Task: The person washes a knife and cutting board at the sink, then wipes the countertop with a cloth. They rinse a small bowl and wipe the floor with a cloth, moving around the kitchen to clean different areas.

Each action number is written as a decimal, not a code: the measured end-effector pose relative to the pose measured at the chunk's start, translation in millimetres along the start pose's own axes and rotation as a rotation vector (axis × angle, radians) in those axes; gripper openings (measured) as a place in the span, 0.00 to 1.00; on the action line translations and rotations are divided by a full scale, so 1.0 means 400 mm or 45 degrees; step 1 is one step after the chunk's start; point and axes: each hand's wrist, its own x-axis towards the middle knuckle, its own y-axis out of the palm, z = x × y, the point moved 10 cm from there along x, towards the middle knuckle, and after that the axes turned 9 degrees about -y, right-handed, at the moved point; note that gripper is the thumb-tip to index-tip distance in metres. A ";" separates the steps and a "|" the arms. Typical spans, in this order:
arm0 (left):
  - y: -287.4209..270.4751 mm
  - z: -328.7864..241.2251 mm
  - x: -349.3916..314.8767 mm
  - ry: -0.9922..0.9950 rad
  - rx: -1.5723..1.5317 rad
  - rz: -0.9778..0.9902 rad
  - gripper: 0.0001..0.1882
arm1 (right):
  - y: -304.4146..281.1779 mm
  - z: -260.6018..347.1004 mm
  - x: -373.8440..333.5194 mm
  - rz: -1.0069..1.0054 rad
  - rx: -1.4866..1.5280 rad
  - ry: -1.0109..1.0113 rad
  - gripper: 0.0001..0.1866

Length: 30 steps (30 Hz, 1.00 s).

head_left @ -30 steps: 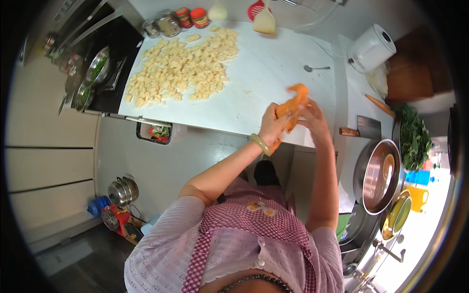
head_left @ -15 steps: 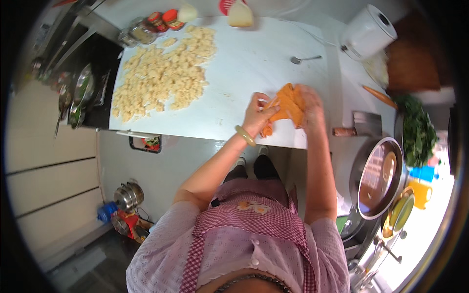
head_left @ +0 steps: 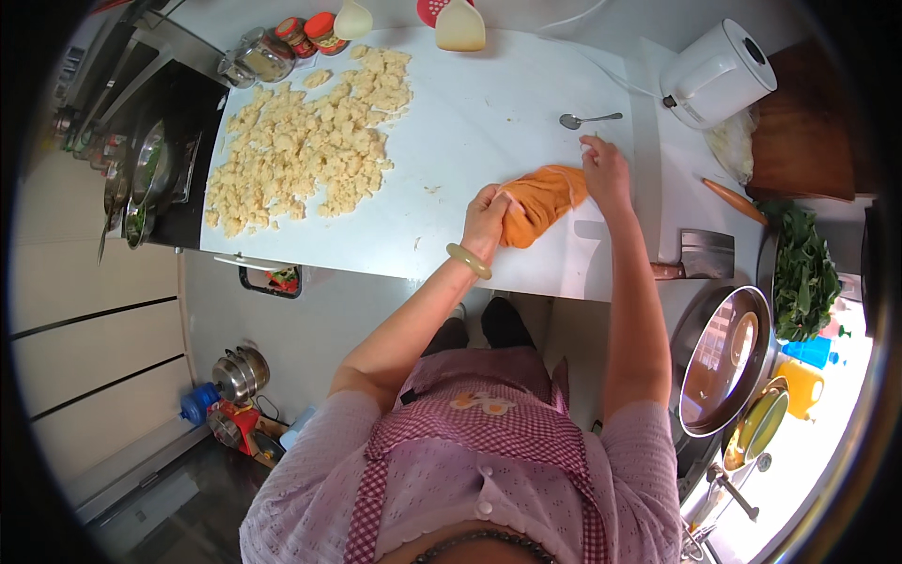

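An orange cloth (head_left: pixel 543 205) hangs bunched over the right part of the white counter (head_left: pixel 489 122). My left hand (head_left: pixel 486 224), with a pale bangle at the wrist, is closed on the cloth's left end. Just past the cloth's right end is my right hand (head_left: pixel 606 174), its fingers apart and nothing visible in them. Above that hand a metal spoon (head_left: pixel 590 120) lies on the counter. Pale, crumbly lumps of food (head_left: pixel 310 141) are spread over the counter's left side.
A cleaver (head_left: pixel 705 256) lies at the right, near a large metal basin (head_left: pixel 723 362) and leafy greens (head_left: pixel 806 273). At the back right stands a white appliance (head_left: pixel 719 73). Red-lidded jars (head_left: pixel 325 34) line the back left, beyond the stove (head_left: pixel 183 122).
My right hand has let go of the cloth and moved up and right, its fingers opening. The cloth, gathered between both hands before, now spreads out from my left hand.
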 end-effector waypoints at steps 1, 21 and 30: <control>0.010 0.014 0.010 0.000 0.011 0.042 0.10 | 0.006 -0.034 0.037 -0.050 -0.053 -0.023 0.17; -0.002 0.064 0.039 -0.240 -0.273 0.111 0.14 | 0.109 -0.162 0.251 0.262 -0.779 -0.239 0.10; 0.052 0.051 0.043 -0.112 -0.128 0.166 0.13 | 0.104 -0.216 0.320 0.254 -0.690 -0.123 0.09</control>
